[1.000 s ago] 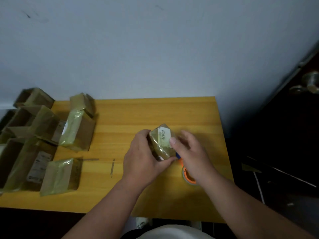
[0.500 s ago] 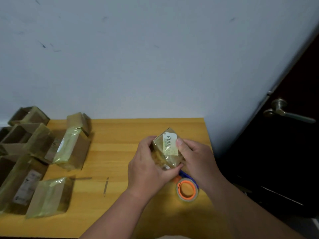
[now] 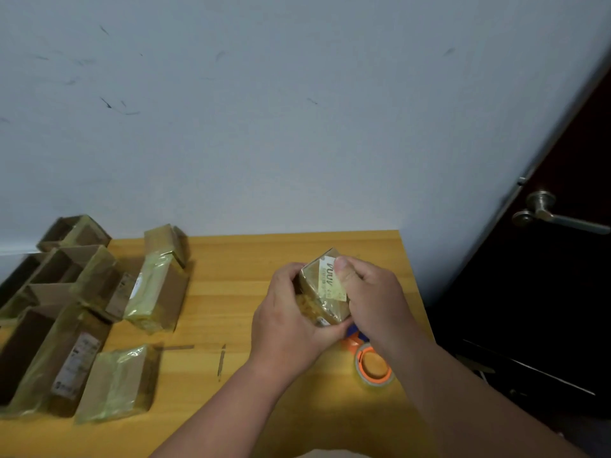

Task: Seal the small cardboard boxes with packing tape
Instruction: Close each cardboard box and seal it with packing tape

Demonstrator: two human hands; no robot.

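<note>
A small cardboard box, wrapped in shiny clear tape and bearing a white label, is held a little above the wooden table. My left hand grips its left and lower side with curled fingers. My right hand holds the right side, its thumb pressing on the label near the top edge. A tape roll with an orange core lies on the table just below my right hand, partly hidden by it.
Several taped and open cardboard boxes crowd the table's left side, among them a taped box at the front and another taped box behind it. A white wall rises behind the table. A dark door with a metal handle stands at right.
My right thumb has slid up along the label to the box's top edge. The camera has tilted upward, so the table sits lower in view. Both hands keep holding the box.
</note>
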